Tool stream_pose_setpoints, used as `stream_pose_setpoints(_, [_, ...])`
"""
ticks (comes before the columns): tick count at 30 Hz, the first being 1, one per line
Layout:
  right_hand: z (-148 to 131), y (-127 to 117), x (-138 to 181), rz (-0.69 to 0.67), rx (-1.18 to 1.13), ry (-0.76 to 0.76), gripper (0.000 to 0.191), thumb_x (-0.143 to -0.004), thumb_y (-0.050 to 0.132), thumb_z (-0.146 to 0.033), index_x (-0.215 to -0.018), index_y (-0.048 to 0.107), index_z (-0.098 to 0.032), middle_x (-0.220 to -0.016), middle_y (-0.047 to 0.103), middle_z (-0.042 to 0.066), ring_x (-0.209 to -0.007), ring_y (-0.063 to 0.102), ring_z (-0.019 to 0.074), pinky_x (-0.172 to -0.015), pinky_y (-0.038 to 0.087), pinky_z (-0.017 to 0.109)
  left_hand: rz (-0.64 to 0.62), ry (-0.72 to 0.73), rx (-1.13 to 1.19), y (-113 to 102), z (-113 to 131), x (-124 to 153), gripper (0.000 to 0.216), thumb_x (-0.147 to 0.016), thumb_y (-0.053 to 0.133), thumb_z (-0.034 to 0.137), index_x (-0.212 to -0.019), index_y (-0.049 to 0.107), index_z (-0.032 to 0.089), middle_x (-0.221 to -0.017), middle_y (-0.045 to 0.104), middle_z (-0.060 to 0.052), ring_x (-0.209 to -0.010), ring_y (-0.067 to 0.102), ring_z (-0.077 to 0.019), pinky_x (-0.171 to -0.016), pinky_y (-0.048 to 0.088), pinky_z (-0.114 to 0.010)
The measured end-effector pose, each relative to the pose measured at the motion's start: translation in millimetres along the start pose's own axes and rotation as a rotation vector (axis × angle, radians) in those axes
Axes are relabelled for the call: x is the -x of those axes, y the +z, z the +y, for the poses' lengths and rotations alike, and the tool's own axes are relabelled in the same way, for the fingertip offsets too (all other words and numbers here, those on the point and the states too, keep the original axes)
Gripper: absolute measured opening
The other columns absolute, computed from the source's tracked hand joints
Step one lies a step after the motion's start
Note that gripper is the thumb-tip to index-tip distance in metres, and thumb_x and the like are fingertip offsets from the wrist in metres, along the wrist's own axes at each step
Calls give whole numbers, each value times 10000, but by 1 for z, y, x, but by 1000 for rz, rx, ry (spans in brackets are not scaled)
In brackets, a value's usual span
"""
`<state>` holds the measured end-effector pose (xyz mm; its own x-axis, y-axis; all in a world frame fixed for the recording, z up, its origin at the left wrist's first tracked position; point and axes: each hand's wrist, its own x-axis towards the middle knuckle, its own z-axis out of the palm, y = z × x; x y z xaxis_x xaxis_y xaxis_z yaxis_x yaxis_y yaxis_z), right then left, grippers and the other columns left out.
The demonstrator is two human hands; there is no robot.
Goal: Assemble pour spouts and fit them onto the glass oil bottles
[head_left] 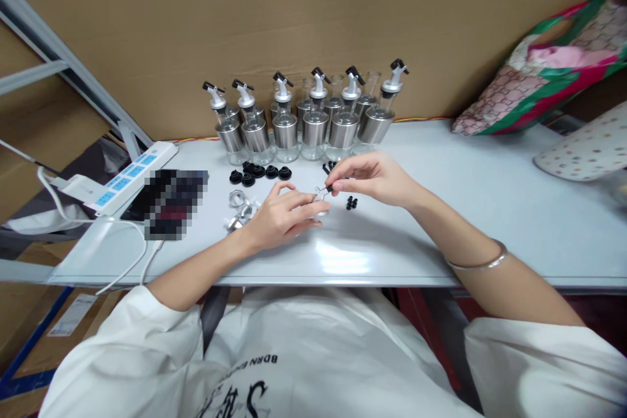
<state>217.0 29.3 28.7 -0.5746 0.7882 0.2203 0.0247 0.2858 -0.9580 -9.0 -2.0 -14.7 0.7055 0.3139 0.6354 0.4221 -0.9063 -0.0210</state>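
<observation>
My left hand (pixel 289 214) is closed around a silver pourer cap (pixel 321 197) held just above the table. Beside it, my right hand (pixel 365 177) pinches a small black part (pixel 330 189) against the top of that cap. Several small black plugs (pixel 351 202) lie just right of the hands, and black levers (pixel 329 166) lie partly hidden behind my right fingers. Left of my left hand are loose silver caps (pixel 240 214). Black ribbed stoppers (pixel 255 172) sit in a group behind them.
Glass bottles with steel sleeves (pixel 286 131) stand in rows along the cardboard wall (pixel 313 6), the front ones with pourers on. At the left lie a power strip (pixel 134 176), a blurred-out dark device (pixel 171 202) and white cables (pixel 122 222). A patterned bag (pixel 514 91) leans at the right.
</observation>
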Motion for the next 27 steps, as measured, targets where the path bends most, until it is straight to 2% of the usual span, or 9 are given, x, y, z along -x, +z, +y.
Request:
stream_pose_setpoints(7, [6, -4, 1, -285, -143, 166, 344, -801, 682, -392, -1070, 705, -178, -910, 716, 51, -819, 636, 148, -800, 497, 316, 36, 40, 13, -1, 1, -1, 229, -935, 523, 286, -1157, 518, 231, -953, 723, -18, -830, 653, -113, -898, 359, -331])
stream_pose_setpoints(12, [8, -3, 1, -315, -190, 215, 321, -810, 676, -373, -1057, 692, -169, -1002, 683, 59, -846, 597, 143, -807, 469, 302, 11, 36, 19, -1, 1, 0, 263, -930, 528, 273, -1190, 489, 250, -982, 723, -12, -864, 657, -117, -933, 338, -346])
stream_pose_setpoints(22, [9, 0, 1, -337, -280, 231, 261, -796, 688, -334, -995, 669, -166, -846, 635, 25, -774, 567, 133, -713, 438, 265, -22, 34, 4, -1, 0, 2, 270, -935, 515, 271, -1203, 487, 264, -1023, 726, -17, -855, 665, -119, -941, 316, -368])
stream_pose_setpoints(27, [7, 2, 1, -345, -273, 217, 289, -798, 692, -374, -986, 651, -158, -825, 615, 14, -741, 545, 117, -668, 401, 247, -32, 27, 10, 0, 0, 3, 273, -931, 519, 268, -1203, 494, 266, -986, 727, -3, -814, 660, -115, -949, 310, -379])
